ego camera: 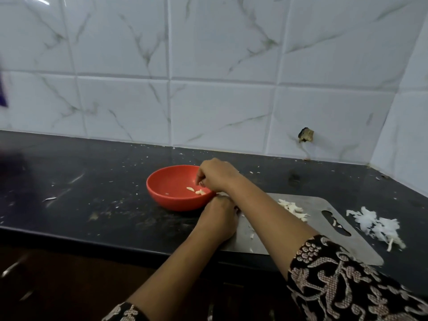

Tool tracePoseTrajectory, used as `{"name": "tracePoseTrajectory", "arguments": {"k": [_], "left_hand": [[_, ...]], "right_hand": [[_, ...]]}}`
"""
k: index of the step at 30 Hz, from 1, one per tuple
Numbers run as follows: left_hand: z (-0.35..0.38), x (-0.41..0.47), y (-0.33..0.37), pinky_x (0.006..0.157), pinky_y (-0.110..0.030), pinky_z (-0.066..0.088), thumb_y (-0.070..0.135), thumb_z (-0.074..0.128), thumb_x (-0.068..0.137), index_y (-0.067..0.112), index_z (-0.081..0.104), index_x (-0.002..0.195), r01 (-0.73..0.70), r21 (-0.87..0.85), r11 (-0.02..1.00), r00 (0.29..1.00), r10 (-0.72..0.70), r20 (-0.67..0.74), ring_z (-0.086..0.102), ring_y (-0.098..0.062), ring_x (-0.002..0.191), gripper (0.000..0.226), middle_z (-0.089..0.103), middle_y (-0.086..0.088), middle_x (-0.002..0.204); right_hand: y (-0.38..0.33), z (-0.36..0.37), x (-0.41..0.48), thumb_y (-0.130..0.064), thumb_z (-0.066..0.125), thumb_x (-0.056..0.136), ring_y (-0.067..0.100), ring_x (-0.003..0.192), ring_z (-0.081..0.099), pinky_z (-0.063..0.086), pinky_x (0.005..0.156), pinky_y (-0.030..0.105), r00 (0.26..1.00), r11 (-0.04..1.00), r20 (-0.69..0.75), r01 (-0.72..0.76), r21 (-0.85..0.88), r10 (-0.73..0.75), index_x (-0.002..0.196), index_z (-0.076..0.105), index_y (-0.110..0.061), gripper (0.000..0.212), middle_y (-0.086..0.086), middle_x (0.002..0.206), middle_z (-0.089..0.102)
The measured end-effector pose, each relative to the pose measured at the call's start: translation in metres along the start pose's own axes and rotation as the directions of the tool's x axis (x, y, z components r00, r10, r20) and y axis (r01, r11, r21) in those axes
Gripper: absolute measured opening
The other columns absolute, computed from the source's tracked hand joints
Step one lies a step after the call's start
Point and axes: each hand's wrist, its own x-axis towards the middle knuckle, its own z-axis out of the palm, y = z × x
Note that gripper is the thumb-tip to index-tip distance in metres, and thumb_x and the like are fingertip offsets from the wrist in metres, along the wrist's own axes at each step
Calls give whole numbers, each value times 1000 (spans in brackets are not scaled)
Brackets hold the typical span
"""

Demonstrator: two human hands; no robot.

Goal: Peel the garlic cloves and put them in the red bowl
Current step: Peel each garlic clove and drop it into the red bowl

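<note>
We see the right hand (217, 176) reaching over the right rim of the red bowl (172, 181), its back turned up and its fingers bunched and pointing down into the bowl. We cannot tell whether they pinch anything. Just beneath those fingertips, a few pale peeled garlic cloves (196, 191) lie on the bowl's floor. The left hand (220, 218) sits nearer to us than the right one, just beside the bowl's near right wall, knuckles up and fingers curled under out of sight, so we cannot tell what, if anything, it holds. Under both forearms lies a steel cutting board (324, 203), with a heap of garlic skins (293, 208) beyond the right forearm. A larger pile of skins (375, 225) lies further right on the black counter (92, 181).
</note>
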Motion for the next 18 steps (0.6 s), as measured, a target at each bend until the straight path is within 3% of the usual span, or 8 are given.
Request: {"name": "tracePoseTrajectory", "arguments": {"k": [2,5,10,13,15,18], "left_hand": [[1,0,-3,86,-36,47,10,50,91,8,66,102,-21,-47,999,1000,21,-15,60,-26,100,20,66,-12,106],[2,0,-5,89,-35,49,7,51,89,12,71,102,-30,-61,998,1000,30,-2,59,-21,101,24,69,-7,104],[3,1,-5,93,-34,46,7,48,91,15,70,108,-44,-31,999,999,44,-19,57,-20,105,29,68,-5,110],[3,1,-4,94,-33,45,7,48,91,16,70,109,-54,-8,998,998,54,-24,57,-19,106,30,68,-4,111],[2,1,-3,95,-31,45,8,47,92,16,69,110,-66,9,998,998,66,-25,56,-18,107,30,67,-3,112],[3,0,-1,93,-27,45,7,48,91,17,69,109,-81,19,997,996,82,-27,56,-16,106,29,67,-1,111]], "right_hand": [[7,-4,-4,-12,60,90,13,104,63,49,94,35,997,996,-64,-27,84,32,100,75,-25,22,-7,108,72],[29,-15,-20,-11,59,92,8,96,65,52,90,33,981,951,-164,-49,304,103,100,76,-20,20,-5,102,73],[87,-28,-75,-11,64,91,0,86,62,41,73,3,956,866,-172,-127,484,236,103,75,-16,17,-5,95,72],[115,-21,-110,-11,66,90,3,88,65,46,78,11,953,858,-92,-214,468,288,100,75,-18,15,-4,96,72],[123,-11,-125,-13,69,89,5,85,65,48,74,14,956,878,-24,-259,403,293,100,75,-20,14,-3,95,73],[125,4,-137,-22,71,87,3,83,60,44,73,20,959,902,-28,-255,348,281,104,74,-26,18,-5,100,70]]}}
